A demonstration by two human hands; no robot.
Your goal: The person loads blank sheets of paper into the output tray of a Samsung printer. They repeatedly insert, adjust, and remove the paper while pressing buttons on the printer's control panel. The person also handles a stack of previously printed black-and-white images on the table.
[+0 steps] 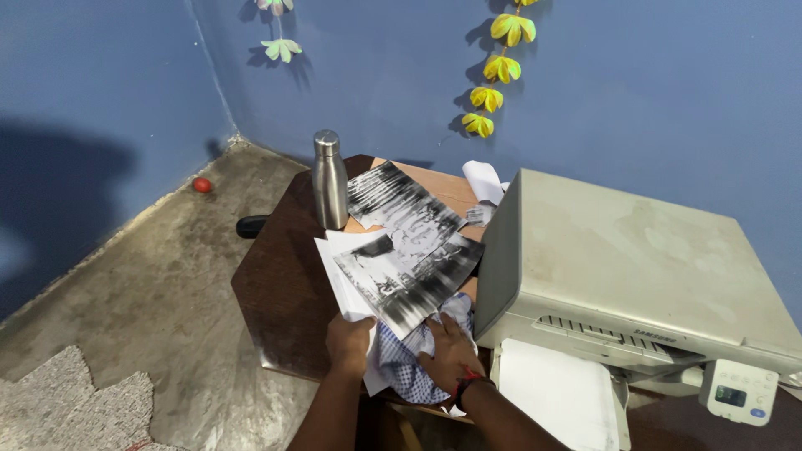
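Blue-checked cloth [401, 359] lies bunched at the near edge of the dark wooden table [280, 292], and both hands are on it. The right hand [447, 355] is spread flat, fingers splayed, pressing down on the cloth just below the lowest printed sheet; it grips nothing. The left hand [349, 342] curls loosely at the corner of some white papers [338, 267] beside the cloth, fingers bent under; whether it pinches the paper I cannot tell.

Just beyond the hands, a black-and-white printed sheet [409, 280] lies tilted on the white papers, and a second printed sheet [401, 200] overlaps it farther back. To the right stands a grey printer [618, 250], blank paper sitting in its front tray [560, 392].

Farther off, a steel bottle [329, 179] stands upright near the table's back edge. A crumpled white paper [484, 179] sits by the printer's rear corner. On the concrete floor a small red ball [201, 184] rests against the blue wall [668, 100], where yellow paper flowers [497, 71] hang.
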